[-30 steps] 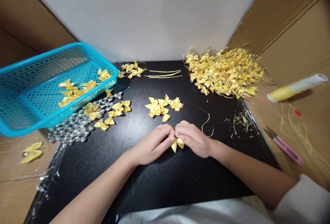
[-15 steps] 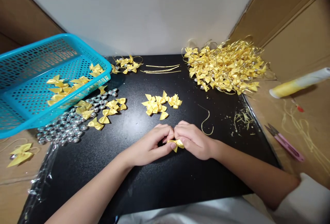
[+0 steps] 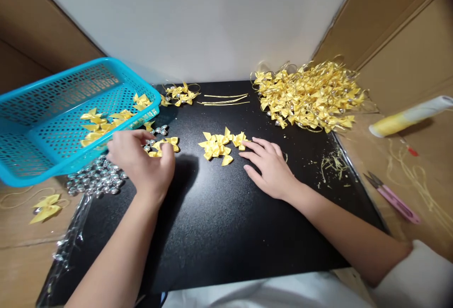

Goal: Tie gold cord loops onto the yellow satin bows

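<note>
My left hand (image 3: 141, 164) hovers over yellow ribbon bows (image 3: 171, 143) beside the basket. Its thumb stands apart from the bent fingers; some fingertips are hidden, and no object shows between them. Silver beads (image 3: 97, 175) lie partly under that hand. My right hand (image 3: 269, 166) is open, palm down, with fingers spread on the black tabletop (image 3: 219, 223). Its fingertips are at the right edge of a small cluster of yellow bows (image 3: 214, 147).
A blue basket (image 3: 46, 173) holding bows stands at the left. Gold cords (image 3: 226, 96) lie at the back, near a large heap of corded bows (image 3: 307, 95). Pink thread snips (image 3: 394, 199), thread scraps (image 3: 334, 164) and a yellow-white roll (image 3: 410, 116) are on the right.
My hands have separated from around a bow. The left hand moved up and left to the bows by the basket; the right hand moved slightly up and opened. The bow between them is out of sight.
</note>
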